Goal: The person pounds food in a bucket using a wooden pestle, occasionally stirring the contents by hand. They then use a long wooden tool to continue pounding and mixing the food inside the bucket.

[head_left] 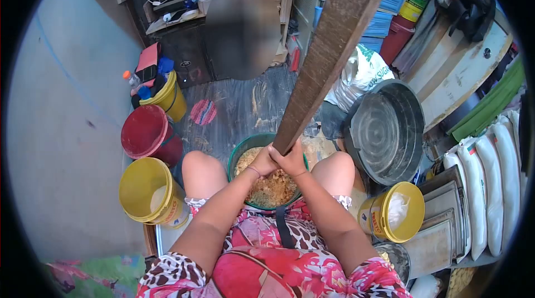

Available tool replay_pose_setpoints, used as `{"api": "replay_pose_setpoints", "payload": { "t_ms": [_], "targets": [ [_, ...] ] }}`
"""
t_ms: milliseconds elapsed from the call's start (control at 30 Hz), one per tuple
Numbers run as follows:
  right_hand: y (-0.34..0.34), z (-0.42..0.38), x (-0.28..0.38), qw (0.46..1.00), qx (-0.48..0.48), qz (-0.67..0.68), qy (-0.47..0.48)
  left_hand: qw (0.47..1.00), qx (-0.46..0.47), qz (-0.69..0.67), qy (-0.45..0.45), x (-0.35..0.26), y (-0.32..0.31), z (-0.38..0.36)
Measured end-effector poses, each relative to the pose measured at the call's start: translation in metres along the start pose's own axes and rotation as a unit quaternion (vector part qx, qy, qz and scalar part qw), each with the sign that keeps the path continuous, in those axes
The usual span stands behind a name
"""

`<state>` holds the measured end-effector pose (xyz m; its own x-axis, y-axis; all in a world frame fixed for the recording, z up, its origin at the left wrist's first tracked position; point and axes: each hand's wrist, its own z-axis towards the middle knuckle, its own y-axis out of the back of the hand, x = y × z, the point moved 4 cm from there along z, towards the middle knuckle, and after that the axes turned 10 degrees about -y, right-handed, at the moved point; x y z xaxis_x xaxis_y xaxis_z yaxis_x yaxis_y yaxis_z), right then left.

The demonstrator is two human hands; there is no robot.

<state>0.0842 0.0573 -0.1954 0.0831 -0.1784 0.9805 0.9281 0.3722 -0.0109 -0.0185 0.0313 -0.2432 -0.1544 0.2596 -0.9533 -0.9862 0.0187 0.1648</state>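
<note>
A long brown wooden beam (329,52) stands up in front of me, its upper end out of view at the top. My left hand (263,162) and my right hand (291,161) are closed together around its lower part, over a green basin (230,156). The beam's bottom end is hidden behind my hands. Inside the basin lies a crumbly yellow-brown mixture (267,191), lighter toward the left side. The basin sits between my knees, close against my patterned clothing.
Yellow buckets (142,183) and a red bucket (146,131) stand at my left. To the right are a large dark tub (384,131), another yellow bucket (404,214), stacked trays (434,242) and white sacks (490,186). A round woven mat (203,112) lies on the floor ahead.
</note>
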Motion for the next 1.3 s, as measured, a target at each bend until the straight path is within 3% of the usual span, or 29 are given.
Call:
{"api": "replay_pose_setpoints", "payload": {
  "t_ms": [67,100,167,200,267,300,367,433,467,500,567,600,633,700,767,800,833,867,900,933,967,1000,1067,1100,1167,1233,1267,1300],
  "targets": [
    [0.007,-0.003,0.022,0.994,0.086,-0.067,-0.020,1.000,-0.006,-0.008,-0.015,-0.004,0.000,-0.005],
    [0.007,-0.005,0.020,0.994,0.087,-0.066,-0.018,0.999,-0.003,-0.020,-0.032,-0.006,-0.002,-0.006],
    [0.013,-0.008,0.027,0.992,0.055,-0.041,0.102,0.999,-0.043,-0.001,-0.031,0.000,-0.008,-0.009],
    [0.012,-0.006,0.030,0.993,0.046,-0.034,0.102,0.996,-0.084,0.017,-0.024,0.003,-0.008,-0.011],
    [0.012,-0.003,0.069,0.990,0.022,-0.033,0.133,0.995,-0.069,0.033,-0.061,-0.024,-0.007,-0.006],
    [0.013,0.001,0.100,0.986,-0.004,-0.029,0.162,0.993,-0.053,0.050,-0.096,-0.048,-0.005,-0.001],
    [0.024,0.017,0.191,0.938,-0.080,-0.090,0.324,0.985,-0.027,0.064,-0.159,-0.133,-0.002,0.021],
    [0.026,0.022,0.305,0.932,-0.121,-0.038,0.340,0.969,-0.015,0.068,-0.236,-0.232,0.003,0.047],
    [0.033,0.031,0.352,0.840,-0.205,-0.139,0.482,0.939,-0.028,0.104,-0.327,-0.289,0.008,0.060],
    [0.032,0.026,0.393,0.845,-0.204,-0.142,0.474,0.934,-0.039,0.111,-0.338,-0.336,0.012,0.067],
    [0.027,0.034,0.446,0.930,-0.021,0.042,0.364,0.915,-0.090,0.133,-0.371,-0.402,0.017,0.082],
    [0.019,0.043,0.457,0.847,-0.025,-0.073,0.527,0.923,-0.034,0.228,-0.307,-0.417,0.018,0.089],
    [0.023,0.053,0.458,0.848,-0.027,-0.073,0.524,0.924,0.039,-0.002,-0.379,-0.438,0.021,0.087],
    [0.021,0.060,0.466,0.867,-0.069,-0.031,0.492,0.920,-0.009,0.184,-0.345,-0.414,0.021,0.096],
    [0.033,0.061,0.415,0.882,-0.131,-0.048,0.449,0.929,-0.102,0.083,-0.347,-0.350,0.017,0.094],
    [0.040,0.059,0.364,0.891,-0.166,-0.060,0.419,0.910,-0.085,0.186,-0.360,-0.306,0.012,0.081],
    [0.036,0.051,0.298,0.906,-0.159,-0.060,0.388,0.937,-0.077,0.107,-0.322,-0.237,0.003,0.070],
    [0.044,0.071,0.169,0.958,-0.087,-0.061,0.266,0.978,-0.070,0.108,-0.166,-0.139,-0.007,0.059],
    [0.026,0.039,0.094,0.929,-0.145,-0.161,0.299,0.992,-0.077,-0.068,0.067,-0.062,-0.017,0.031],
    [0.024,0.029,-0.042,0.993,-0.082,-0.078,0.035,0.994,-0.006,-0.109,-0.004,0.033,-0.022,0.019],
    [0.017,0.013,-0.014,0.989,-0.124,0.022,0.071,0.986,-0.014,-0.160,0.049,0.036,-0.026,0.015],
    [0.022,0.015,-0.009,0.990,-0.115,0.021,0.079,0.999,0.009,-0.037,-0.028,0.027,-0.022,0.017],
    [0.024,0.009,-0.019,0.998,0.032,0.007,-0.044,0.998,0.040,-0.007,-0.043,0.013,-0.014,0.012],
    [0.024,0.008,-0.021,0.998,0.035,0.005,-0.045,0.995,0.074,0.019,-0.064,0.006,-0.014,0.015],
    [0.029,0.004,-0.017,0.991,-0.053,-0.065,0.104,0.995,0.062,-0.062,-0.044,0.008,-0.032,0.021],
    [0.027,0.004,0.023,0.985,-0.071,0.006,0.159,0.989,-0.091,0.018,-0.117,0.011,-0.032,0.019],
    [0.029,0.002,0.049,0.970,-0.093,0.077,0.210,0.995,-0.064,0.042,-0.058,-0.017,-0.029,0.012],
    [0.034,0.009,0.070,0.959,-0.086,0.059,0.263,0.995,-0.063,0.042,-0.061,-0.045,-0.024,0.016]
  ]
}}
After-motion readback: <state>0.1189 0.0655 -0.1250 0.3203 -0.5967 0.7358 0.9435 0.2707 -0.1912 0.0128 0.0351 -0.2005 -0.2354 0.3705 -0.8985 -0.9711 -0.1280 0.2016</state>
